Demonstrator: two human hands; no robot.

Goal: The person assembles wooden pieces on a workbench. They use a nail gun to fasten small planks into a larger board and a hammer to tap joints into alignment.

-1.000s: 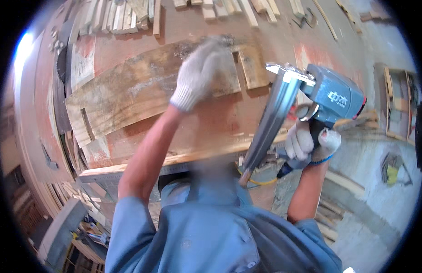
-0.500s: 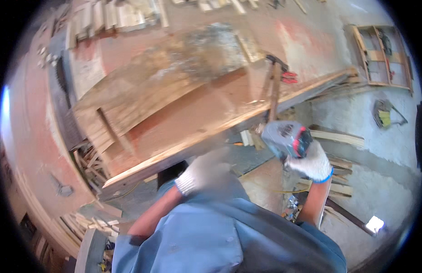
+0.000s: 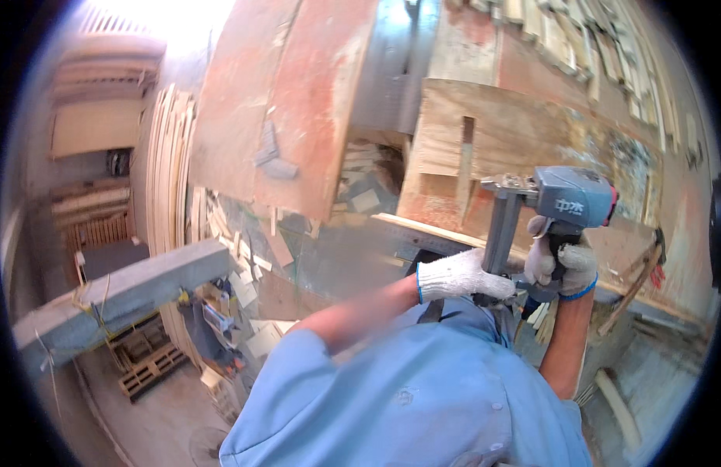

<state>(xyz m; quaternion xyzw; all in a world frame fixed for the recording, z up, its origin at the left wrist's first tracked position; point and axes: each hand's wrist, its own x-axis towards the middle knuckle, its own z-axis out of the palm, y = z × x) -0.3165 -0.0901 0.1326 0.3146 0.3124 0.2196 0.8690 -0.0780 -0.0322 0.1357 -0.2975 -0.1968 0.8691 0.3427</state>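
Observation:
A grey nail gun (image 3: 572, 194) with a black handle is held up in front of my chest, over the near edge of the workbench. My right hand (image 3: 569, 265), in a white knitted glove with a blue cuff, is wrapped round its handle. My left hand (image 3: 463, 278), gloved the same way, closes on the lower end of the long grey magazine (image 3: 501, 233). Those fingertips are partly hidden behind the magazine. To the right of the tool, a hammer (image 3: 636, 280) with a wooden handle leans at the bench edge, near some red-handled pliers (image 3: 658, 274).
A plywood sheet (image 3: 524, 128) with a slot lies on the bench. Wood strips (image 3: 559, 39) are piled at the far right. A grey glove (image 3: 273, 156) rests on the reddish board at left. Offcuts (image 3: 247, 272) litter the floor beside a grey beam (image 3: 127, 288). Long slats (image 3: 170, 156) stand behind.
My view has swung left, bringing the beam and slats into sight. The nail gun has come up in front of me, and my left hand has moved across and taken hold of its magazine.

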